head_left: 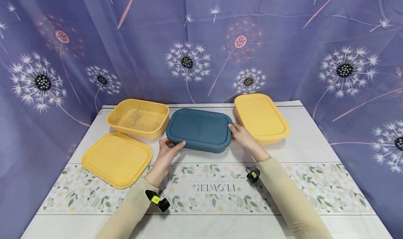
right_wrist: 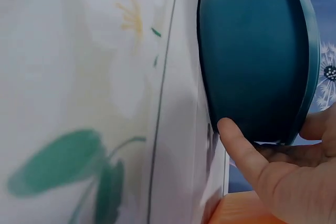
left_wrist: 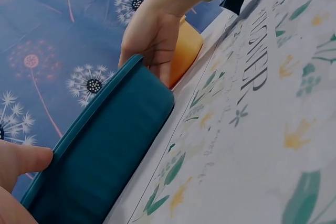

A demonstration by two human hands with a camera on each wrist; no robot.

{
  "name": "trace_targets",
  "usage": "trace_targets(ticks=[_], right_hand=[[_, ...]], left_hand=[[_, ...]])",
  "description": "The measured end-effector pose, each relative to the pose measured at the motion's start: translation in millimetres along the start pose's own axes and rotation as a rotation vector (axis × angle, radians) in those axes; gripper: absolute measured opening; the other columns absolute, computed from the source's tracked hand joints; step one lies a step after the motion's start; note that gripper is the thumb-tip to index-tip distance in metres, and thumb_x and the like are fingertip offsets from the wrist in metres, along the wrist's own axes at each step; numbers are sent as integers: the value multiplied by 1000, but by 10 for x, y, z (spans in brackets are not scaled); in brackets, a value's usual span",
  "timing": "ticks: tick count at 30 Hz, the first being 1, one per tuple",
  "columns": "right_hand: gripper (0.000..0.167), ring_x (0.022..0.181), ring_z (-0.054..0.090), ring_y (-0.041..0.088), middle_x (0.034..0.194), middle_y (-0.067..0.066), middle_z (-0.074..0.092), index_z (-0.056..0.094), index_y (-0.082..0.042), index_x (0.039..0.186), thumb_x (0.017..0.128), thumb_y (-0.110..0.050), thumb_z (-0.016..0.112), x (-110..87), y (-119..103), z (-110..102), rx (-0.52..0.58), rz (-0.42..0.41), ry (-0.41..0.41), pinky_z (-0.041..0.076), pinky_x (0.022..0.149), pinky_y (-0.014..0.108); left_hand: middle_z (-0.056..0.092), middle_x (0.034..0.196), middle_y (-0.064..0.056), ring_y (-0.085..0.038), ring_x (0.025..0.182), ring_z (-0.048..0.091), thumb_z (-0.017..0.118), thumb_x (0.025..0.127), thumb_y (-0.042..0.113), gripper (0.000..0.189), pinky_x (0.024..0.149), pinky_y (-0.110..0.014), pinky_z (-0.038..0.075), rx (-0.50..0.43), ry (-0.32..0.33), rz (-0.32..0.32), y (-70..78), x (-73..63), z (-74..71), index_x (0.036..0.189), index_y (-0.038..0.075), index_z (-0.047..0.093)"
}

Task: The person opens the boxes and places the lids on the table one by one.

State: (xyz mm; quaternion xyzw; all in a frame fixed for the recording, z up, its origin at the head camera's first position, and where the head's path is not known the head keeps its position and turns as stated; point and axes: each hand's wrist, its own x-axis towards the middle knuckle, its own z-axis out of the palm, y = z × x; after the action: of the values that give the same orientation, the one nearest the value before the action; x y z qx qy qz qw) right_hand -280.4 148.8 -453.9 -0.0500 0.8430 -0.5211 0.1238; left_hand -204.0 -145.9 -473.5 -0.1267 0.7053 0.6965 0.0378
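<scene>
A dark teal food container [head_left: 199, 129] with its lid on lies mid-table, its long side turned slightly off the table's edge. At its near left corner my left hand [head_left: 164, 158] holds it, thumb over the lid's rim and fingers down the side. My right hand [head_left: 244, 137] grips the right end, with the thumb on top at the rim. In the right wrist view a finger [right_wrist: 241, 148] reaches under the lower edge of the teal wall. The left wrist view shows the left thumb [left_wrist: 31, 159] pressed to the lid's edge.
An open yellow container [head_left: 138, 118] stands at the back left, with a yellow lid [head_left: 117, 159] lying before it. A lidded yellow container [head_left: 262, 117] is close by my right hand. Behind the table hangs a purple dandelion curtain [head_left: 141, 40]. A flower-print cloth [head_left: 217, 197] covers the table.
</scene>
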Motion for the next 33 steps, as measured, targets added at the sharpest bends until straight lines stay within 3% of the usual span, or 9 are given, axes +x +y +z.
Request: trace_targets(ticks=[7,16,24,30,33], right_hand=[[58,122,55,32,135,25,54,32,3,155,112,-36,28,148,-18,8,9,9,12,46,103,47],[57,106,55,26,121,21,55,37,4,152,112,-36,27,315,-9,-44,79,47,19,48,93,39],[59,114,55,30,140,26,49,29,4,156,112,-35,29,375,-15,-98,89,52,-7,50,97,40],[58,105,56,25,134,26,52,31,4,156,112,-35,30,390,-32,-121,90,55,-7,52,90,33],[59,105,56,24,136,25,51,30,3,156,112,-36,30,395,-35,-121,116,76,-9,51,93,34]], left_hand=[[32,135,-20,-27,108,41,67,97,23,71,99,-45,39,26,-19,-11,7,17,1,145,1,19],[28,142,-22,-34,129,38,57,104,31,67,110,-50,37,21,-33,-46,50,41,17,149,0,18],[26,143,-23,-36,134,37,56,104,33,67,113,-51,35,15,-37,-52,60,60,20,148,0,18],[30,142,-21,-33,131,38,59,103,29,66,111,-50,37,35,-46,-60,70,59,35,148,2,20],[30,142,-22,-34,131,39,59,102,27,66,111,-50,37,38,-48,-58,68,56,36,149,2,20]])
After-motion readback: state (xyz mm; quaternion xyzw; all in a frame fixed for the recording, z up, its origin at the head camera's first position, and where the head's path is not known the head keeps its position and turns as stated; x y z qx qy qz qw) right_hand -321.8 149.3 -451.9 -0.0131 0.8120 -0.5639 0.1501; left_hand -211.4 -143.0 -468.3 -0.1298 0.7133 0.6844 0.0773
